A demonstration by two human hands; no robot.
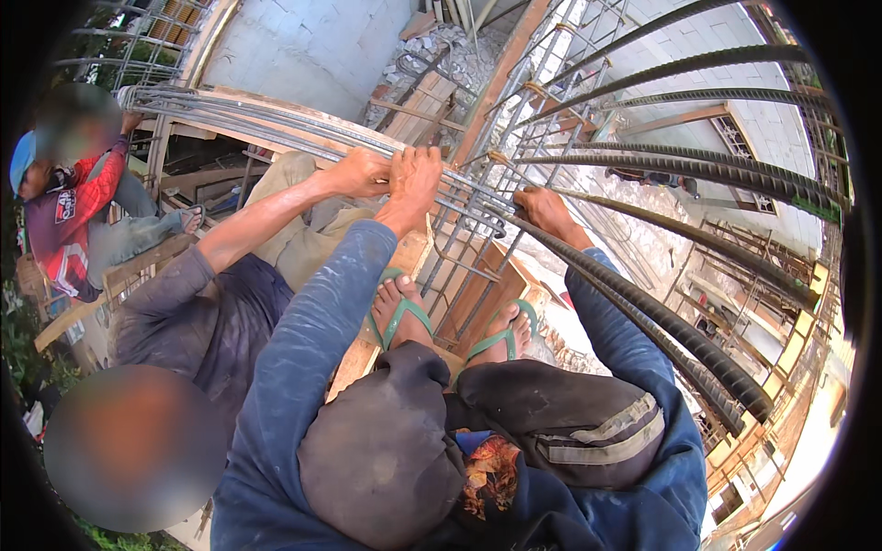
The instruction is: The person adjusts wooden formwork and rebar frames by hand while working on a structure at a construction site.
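My left hand [415, 179] is closed over a bundle of thin steel bars [257, 127], beside a co-worker's hand [363, 171] on the same bars. My right hand [542, 211] is curled at the tied steel cage [482, 266], by hooked bar ends and thick ribbed bars [671, 326] running toward the right; its fingertips are partly hidden. My feet in green sandals [404, 321] are braced on wooden formwork [473, 317] below the steel.
The nearer co-worker [193, 331] sits close at my left. Another person in red [64, 230] sits farther left, also at the bundle. Below are rubble [432, 55], planks [418, 110], pale block walls [276, 50] and timber scaffolding; vertical cages and long bars crowd the upper right.
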